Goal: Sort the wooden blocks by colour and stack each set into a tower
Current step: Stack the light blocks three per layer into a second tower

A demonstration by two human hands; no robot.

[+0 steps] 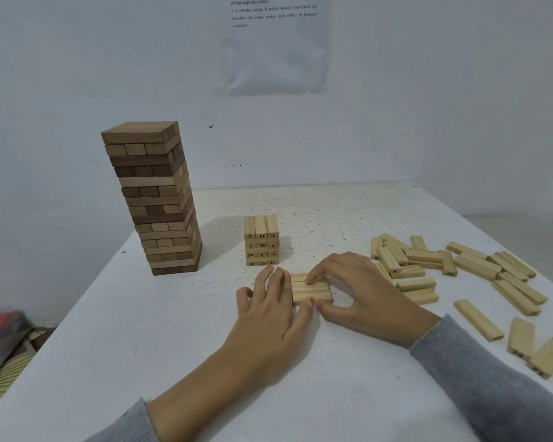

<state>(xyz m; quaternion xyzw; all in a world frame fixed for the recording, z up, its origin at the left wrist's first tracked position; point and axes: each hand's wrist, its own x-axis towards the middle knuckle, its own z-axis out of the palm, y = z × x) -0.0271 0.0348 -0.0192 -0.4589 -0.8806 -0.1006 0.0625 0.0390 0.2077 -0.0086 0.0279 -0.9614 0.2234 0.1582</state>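
A tall tower of brown blocks [160,202] stands at the left of the white table [141,330]. A short tower of pale numbered blocks [261,242] stands at the middle. Just in front of it, three pale blocks [312,290] lie side by side, flat on the table. My left hand [268,311] presses straight fingers against their left end. My right hand [361,288] is round the row, forefinger on top and thumb against the near side. Many loose pale blocks [479,275] lie scattered at the right.
A printed paper sheet [275,43] hangs on the wall behind the table. A red and grey object [0,336] lies on the floor beyond the table's left edge. The table's right edge runs close past the scattered blocks.
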